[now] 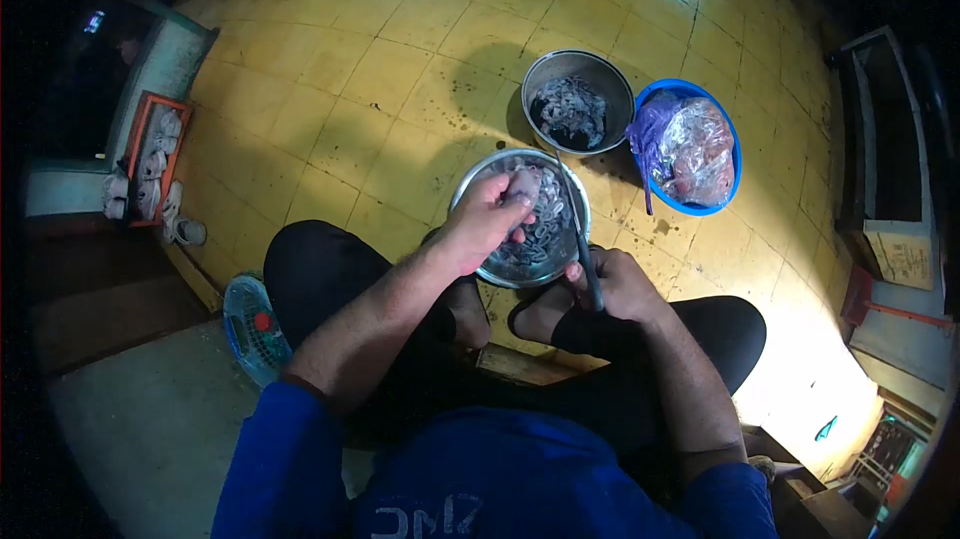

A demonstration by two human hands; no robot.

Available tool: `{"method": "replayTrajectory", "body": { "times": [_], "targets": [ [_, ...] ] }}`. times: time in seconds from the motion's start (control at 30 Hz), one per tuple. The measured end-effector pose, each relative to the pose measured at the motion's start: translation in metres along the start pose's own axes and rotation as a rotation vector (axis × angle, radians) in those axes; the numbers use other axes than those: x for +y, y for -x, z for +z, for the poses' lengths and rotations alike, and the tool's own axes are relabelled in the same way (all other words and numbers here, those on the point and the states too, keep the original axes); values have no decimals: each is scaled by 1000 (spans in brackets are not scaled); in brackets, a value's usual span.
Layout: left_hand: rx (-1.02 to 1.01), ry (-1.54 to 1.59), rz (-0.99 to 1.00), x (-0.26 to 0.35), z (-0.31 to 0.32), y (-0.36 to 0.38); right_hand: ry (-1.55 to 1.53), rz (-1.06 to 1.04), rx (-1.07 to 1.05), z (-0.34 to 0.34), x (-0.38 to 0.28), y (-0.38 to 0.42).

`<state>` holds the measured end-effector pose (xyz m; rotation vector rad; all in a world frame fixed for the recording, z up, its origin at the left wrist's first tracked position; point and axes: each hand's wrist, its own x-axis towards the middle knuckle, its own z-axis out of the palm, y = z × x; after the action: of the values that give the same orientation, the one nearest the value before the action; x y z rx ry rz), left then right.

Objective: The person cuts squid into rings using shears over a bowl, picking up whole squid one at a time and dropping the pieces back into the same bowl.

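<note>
My left hand (490, 219) is closed on a pale, soft piece (524, 182) that looks like squid, held over the left part of a metal bowl (465, 182). Cut rings and strips (545, 224) lie in this bowl. At the bowl's right edge, my right hand (612, 284) grips the dark handle of a knife (590, 264). The knife's blade points up and away, crossing over the bowl's right side. The blade and the held piece are apart.
Behind the bowl stands a metal pot (528, 99) with pale pieces in dark liquid. Right of it, a blue basin (738, 154) holds plastic bags (695, 149). A green basket (240, 324) is by my left knee; an orange shoe rack (140, 154) stands far left.
</note>
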<state>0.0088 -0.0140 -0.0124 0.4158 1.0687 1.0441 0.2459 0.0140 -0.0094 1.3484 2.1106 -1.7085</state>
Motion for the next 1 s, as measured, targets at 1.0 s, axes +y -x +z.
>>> {"method": "replayTrajectory", "body": {
  "times": [1.0],
  "targets": [
    [-23, -492, -9, 9, -10, -3, -8, -81, -85, 25, 0, 4]
  ]
}}
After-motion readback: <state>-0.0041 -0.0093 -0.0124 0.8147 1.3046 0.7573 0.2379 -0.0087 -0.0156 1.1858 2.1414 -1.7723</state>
